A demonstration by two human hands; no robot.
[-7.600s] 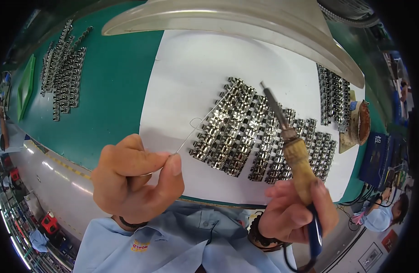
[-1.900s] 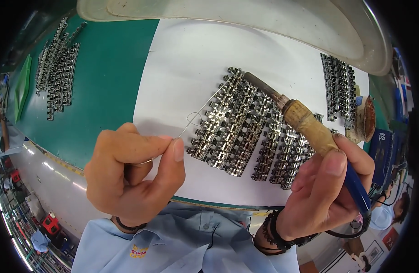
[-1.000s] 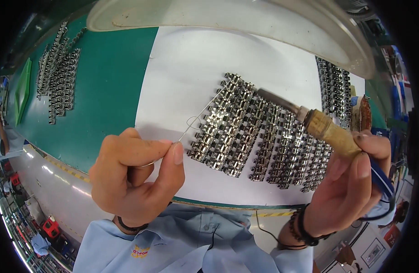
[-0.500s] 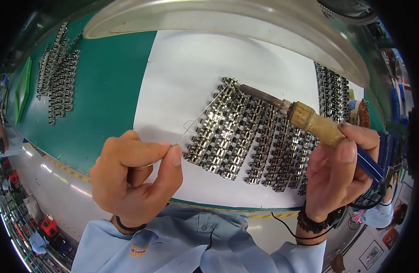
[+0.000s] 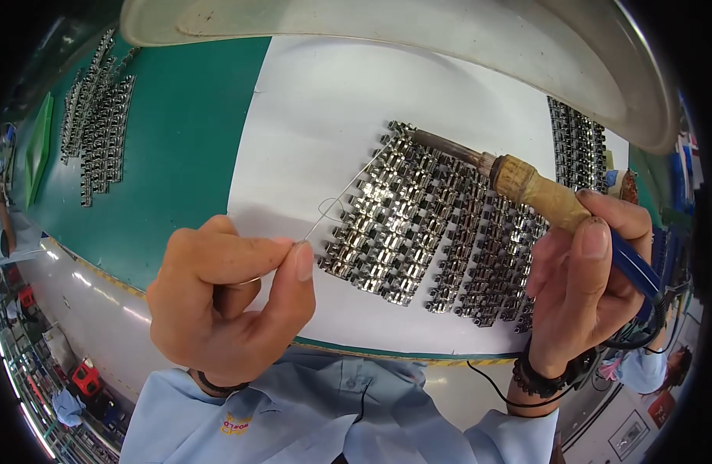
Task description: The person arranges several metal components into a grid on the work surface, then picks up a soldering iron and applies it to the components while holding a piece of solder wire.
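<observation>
My left hand [image 5: 236,298] pinches a thin solder wire [image 5: 348,189] between thumb and forefinger. The wire has a small loop midway and slants up to the far end of a block of shiny metal connector strips [image 5: 379,224]. My right hand [image 5: 584,282] grips a soldering iron [image 5: 537,189] with a tan, wrapped handle and a blue rear part. Its dark tip points left and meets the far end of the strips near the wire's end; whether tip and wire touch is too small to tell. The strips lie side by side on a white sheet [image 5: 294,139].
A pale curved hood [image 5: 402,23] spans the far side above the bench. More strips [image 5: 104,139] lie on the green mat [image 5: 182,131] at left, beside a green tray [image 5: 39,151]. Another group of strips [image 5: 576,143] is at far right. The iron's cable [image 5: 642,336] hangs at right.
The iron's tip and the wire's end have shifted slightly right and farther along the strips' far end. The view has moved a little. Both hands keep their hold.
</observation>
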